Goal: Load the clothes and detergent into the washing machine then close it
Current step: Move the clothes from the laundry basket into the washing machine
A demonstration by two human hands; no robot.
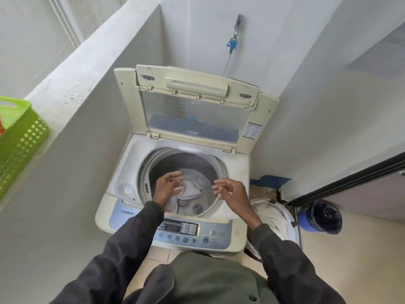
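We see white clothes (pixel 190 190) lying crumpled at the bottom of the drum (pixel 186 159) of the washing machine (pixel 238 165), bunched so that we can make out no clear long axis. The drum's axis runs straight up and down and its mouth faces upward. The lid (pixel 192 115) stands folded up at the machine's far edge, its clear panel facing us. The control panel (pixel 192 231) runs along the machine's near edge.

Both hands hover over the drum mouth, apart from each other. The left hand (pixel 167 187) is above the clothes on the machine's left side. Its grip is loose, with fingers spread and lightly bent, and it holds nothing. The right hand (pixel 232 191) is over the drum's right rim, its grip likewise slack and empty. Dark sleeves cover both arms.

At the machine's near left corner a small recess (pixel 129 191) holds something white, and we cannot tell what it is.

The machine stands on a pale tiled floor (pixel 328 260) in a narrow white-walled corner. Behind it, high on the wall, is a tap (pixel 237 23) with a blue fitting (pixel 231 43) and a thin hose running down. Left of the machine a green basket (pixel 19 141) sits on a concrete ledge (pixel 87 69). Just right of the machine is a white sack (pixel 271 216), and beyond that a blue bucket (pixel 322 217) with a dark liner.
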